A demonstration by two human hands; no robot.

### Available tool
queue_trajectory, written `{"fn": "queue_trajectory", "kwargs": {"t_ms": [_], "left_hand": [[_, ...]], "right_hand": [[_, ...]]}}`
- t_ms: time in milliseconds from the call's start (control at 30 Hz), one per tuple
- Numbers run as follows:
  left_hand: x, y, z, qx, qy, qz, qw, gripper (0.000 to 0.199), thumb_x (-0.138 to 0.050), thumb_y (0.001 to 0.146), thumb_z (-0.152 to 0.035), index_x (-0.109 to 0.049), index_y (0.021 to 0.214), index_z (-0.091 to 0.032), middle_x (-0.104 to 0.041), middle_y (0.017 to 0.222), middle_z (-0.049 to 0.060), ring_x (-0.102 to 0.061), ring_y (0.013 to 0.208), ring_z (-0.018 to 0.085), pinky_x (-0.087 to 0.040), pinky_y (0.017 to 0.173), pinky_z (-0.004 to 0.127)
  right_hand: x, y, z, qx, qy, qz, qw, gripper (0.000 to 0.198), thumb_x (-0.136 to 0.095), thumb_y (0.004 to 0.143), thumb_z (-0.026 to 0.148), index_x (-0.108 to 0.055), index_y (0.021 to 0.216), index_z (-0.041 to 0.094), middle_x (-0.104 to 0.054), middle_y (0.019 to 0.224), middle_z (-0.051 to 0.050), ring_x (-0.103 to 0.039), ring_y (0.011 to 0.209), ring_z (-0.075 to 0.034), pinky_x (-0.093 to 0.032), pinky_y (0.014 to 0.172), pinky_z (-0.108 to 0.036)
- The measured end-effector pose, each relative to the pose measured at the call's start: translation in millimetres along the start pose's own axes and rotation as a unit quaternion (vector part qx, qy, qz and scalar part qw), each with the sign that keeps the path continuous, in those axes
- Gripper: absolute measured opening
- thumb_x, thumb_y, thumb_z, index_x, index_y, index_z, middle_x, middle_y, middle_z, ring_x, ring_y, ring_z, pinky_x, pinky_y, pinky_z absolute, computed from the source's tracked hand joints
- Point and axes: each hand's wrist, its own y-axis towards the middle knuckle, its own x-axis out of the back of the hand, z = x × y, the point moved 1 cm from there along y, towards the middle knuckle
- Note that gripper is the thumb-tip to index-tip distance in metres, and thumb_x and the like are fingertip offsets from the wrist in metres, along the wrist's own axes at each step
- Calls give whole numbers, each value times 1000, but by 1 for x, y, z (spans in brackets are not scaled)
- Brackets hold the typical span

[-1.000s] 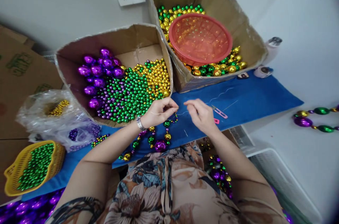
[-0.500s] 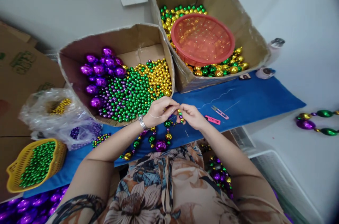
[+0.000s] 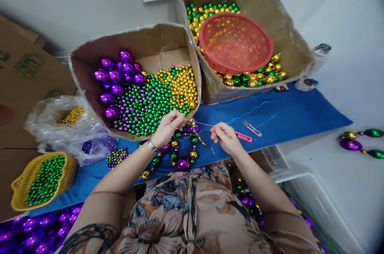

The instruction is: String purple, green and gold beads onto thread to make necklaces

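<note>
Pale thread (image 3: 199, 123) stretched taut, pinched in left hand (image 3: 169, 127) and right hand (image 3: 225, 137)! Beaded strand (image 3: 183, 164) lay near on blue cloth (image 3: 306, 112): beads already strung, bare span seemingly left to finish.

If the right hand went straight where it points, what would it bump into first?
Probably the purple and gold beads just before the left hand. I can't tell depth, so the right hand might pass over them and touch the left hand.
</note>
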Motion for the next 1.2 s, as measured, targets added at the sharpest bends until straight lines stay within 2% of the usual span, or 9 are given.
{"fn": "queue_trajectory", "kwargs": {"t_ms": [100,233,467,567,667,867,967,1067,1200], "left_hand": [[-10,-2,-9,10,-157,15,987,28,-66,84,-41,-57,78,-15,-64,77,2,-51,55,7,-40,50,21],[-18,0,-16,37,-244,48,968,32,-67,83,-42,-51,75,-16,-70,87,6,-47,46,5,-33,40,19],[-18,0,-22,-30,-150,95,984,31,-64,87,-43,-51,75,-17,-59,67,-1,-51,56,9,-41,54,23],[-17,0,-27,-74,-77,122,987,29,-60,91,-40,-54,76,-16,-58,69,1,-53,64,10,-43,64,25],[-14,-1,-28,-91,-39,131,986,28,-57,92,-40,-56,78,-16,-59,71,2,-54,68,12,-43,66,27],[-12,-6,-11,-63,-109,95,988,29,-61,90,-40,-52,75,-17,-59,67,1,-54,65,11,-43,67,26],[-19,-3,-10,-63,-105,83,989,29,-60,90,-41,-53,76,-17,-62,71,2,-57,68,12,-45,70,28],[-28,3,-23,-116,-82,72,987,25,-57,93,-39,-55,80,-18,-64,75,2,-58,70,12,-45,71,28],[-38,9,-41,-162,-50,83,982,23,-55,94,-37,-56,81,-18,-65,75,2,-58,70,12,-45,69,28]], "right_hand": [[-9,-1,-6,-28,22,5,999,37,-65,82,55,-61,79,19,-61,60,2,-49,47,-7,-40,46,-21],[-16,0,-10,-68,41,15,997,39,-67,79,57,-58,77,19,-59,58,3,-48,48,-7,-39,46,-20],[-14,17,38,-3,144,-50,988,40,-58,82,59,-43,77,23,-66,108,-2,-44,55,-6,-33,43,-20],[-20,25,66,27,121,-37,992,36,-45,91,59,-41,79,25,-64,86,1,-27,43,-5,-25,39,-21],[-26,29,78,62,102,-2,993,35,-41,93,58,-39,79,26,-37,56,8,-20,42,-8,-24,40,-22],[-18,23,57,53,123,-36,990,36,-53,90,51,-35,72,25,-13,55,8,-13,43,-9,-19,40,-21],[-12,24,56,80,102,-62,990,30,-47,93,50,-42,75,26,-17,55,8,-21,44,-10,-26,41,-22],[-15,27,69,176,11,-130,976,30,-35,97,53,-49,90,28,-36,61,5,-46,54,-11,-38,49,-23],[-24,29,83,324,-207,-204,900,25,-33,101,41,-54,105,27,-61,86,-2,-64,84,-14,-50,67,-27]]}}
